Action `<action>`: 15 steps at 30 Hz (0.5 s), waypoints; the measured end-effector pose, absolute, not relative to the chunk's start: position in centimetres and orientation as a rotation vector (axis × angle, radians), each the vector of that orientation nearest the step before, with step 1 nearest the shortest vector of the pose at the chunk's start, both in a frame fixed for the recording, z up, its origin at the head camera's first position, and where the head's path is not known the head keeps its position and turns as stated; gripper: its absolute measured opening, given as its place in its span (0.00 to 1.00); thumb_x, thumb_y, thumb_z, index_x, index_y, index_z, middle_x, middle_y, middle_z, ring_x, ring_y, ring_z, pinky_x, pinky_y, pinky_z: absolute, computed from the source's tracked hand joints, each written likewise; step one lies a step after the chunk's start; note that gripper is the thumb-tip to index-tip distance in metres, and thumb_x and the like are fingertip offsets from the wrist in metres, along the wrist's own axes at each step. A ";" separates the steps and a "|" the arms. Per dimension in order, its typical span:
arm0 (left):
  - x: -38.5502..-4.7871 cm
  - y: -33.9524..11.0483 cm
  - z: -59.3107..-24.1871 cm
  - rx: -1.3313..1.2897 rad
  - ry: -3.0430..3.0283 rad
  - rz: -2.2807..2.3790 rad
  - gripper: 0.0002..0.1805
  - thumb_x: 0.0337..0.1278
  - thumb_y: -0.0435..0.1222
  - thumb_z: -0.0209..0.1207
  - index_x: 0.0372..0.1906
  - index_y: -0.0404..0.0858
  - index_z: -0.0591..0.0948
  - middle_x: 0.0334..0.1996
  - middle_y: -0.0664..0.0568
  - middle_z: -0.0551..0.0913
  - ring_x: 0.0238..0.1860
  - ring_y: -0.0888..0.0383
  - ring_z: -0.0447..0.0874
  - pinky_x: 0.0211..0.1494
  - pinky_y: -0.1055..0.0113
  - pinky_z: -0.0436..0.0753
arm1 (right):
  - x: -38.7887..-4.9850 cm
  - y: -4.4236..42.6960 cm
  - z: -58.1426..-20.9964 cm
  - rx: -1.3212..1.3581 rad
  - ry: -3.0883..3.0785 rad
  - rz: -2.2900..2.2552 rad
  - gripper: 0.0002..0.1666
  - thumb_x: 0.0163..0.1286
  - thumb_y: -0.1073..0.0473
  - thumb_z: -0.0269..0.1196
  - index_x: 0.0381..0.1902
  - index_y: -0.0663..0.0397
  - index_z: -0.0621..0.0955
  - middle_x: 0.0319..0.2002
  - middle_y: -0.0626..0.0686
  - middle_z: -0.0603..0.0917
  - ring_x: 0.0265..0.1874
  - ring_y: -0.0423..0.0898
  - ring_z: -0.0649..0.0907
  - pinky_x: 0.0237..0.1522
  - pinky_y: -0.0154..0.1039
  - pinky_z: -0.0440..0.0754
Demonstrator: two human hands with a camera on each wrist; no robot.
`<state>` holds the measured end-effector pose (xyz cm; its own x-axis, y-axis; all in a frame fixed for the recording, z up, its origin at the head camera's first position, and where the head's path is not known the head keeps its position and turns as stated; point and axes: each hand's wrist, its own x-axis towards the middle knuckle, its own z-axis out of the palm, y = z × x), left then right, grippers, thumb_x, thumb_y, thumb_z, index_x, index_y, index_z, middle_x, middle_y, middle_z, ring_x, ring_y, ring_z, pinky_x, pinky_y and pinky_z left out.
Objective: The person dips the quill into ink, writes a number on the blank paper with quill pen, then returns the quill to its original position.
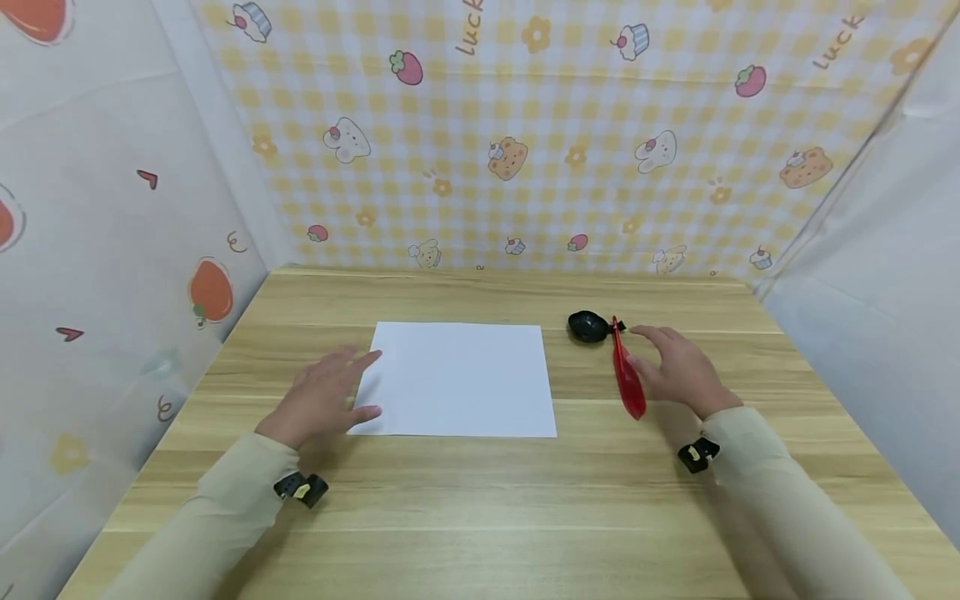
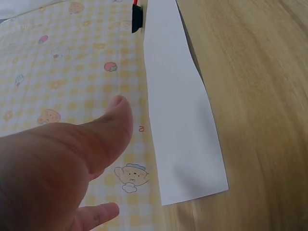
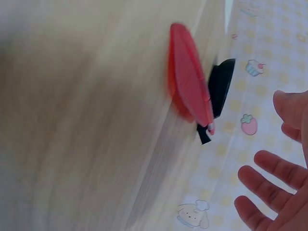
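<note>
A white sheet of paper (image 1: 459, 380) lies flat on the wooden table, and it also shows in the left wrist view (image 2: 180, 110). My left hand (image 1: 321, 396) is over its left edge, fingers spread and holding nothing. To the right of the paper is a black rounded object (image 1: 588, 327) with a short narrow end. A red elongated object (image 1: 628, 379) lies against that end, pointing toward the front. My right hand (image 1: 678, 368) is just right of the red object, fingers apart, with nothing gripped; whether a fingertip touches it I cannot tell.
Behind the table (image 1: 480, 517) hangs a yellow checked cloth (image 1: 465, 208) with cartoon prints. Pale cloth walls stand at the left (image 1: 97, 250) and right (image 1: 885, 333). Each wrist carries a small black device.
</note>
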<state>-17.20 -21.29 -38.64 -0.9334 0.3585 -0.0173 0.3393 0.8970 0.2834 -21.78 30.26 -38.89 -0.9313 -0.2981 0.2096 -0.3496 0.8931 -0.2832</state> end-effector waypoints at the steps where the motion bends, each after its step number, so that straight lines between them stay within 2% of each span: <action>1: -17.3 -21.2 -38.7 0.552 2.984 0.427 0.44 0.54 0.50 0.67 0.73 0.42 0.63 0.71 0.33 0.59 0.70 0.35 0.54 0.64 0.32 0.54 | -22.0 30.3 -39.0 0.504 -2.907 0.466 0.28 0.69 0.54 0.62 0.64 0.59 0.73 0.58 0.68 0.76 0.56 0.67 0.75 0.53 0.65 0.73; 7: -17.8 -21.0 -39.2 0.560 2.947 0.353 0.43 0.55 0.49 0.67 0.73 0.42 0.63 0.70 0.31 0.59 0.69 0.33 0.56 0.63 0.31 0.56 | -23.4 30.6 -39.5 0.557 -2.903 0.349 0.25 0.69 0.55 0.62 0.61 0.58 0.76 0.54 0.68 0.78 0.51 0.65 0.79 0.50 0.63 0.76; 15: -18.4 -20.9 -39.5 0.591 2.861 0.366 0.44 0.57 0.49 0.66 0.74 0.40 0.60 0.71 0.30 0.56 0.70 0.32 0.54 0.67 0.37 0.57 | -25.0 31.1 -39.9 0.662 -2.879 0.227 0.22 0.66 0.58 0.66 0.56 0.57 0.79 0.43 0.64 0.83 0.36 0.60 0.84 0.37 0.57 0.82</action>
<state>-18.39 -20.89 -39.49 -0.9007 0.4107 -0.1415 0.3619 0.8896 0.2785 -24.97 31.12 -39.89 -0.8852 -0.4169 0.2065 -0.4442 0.8894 -0.1083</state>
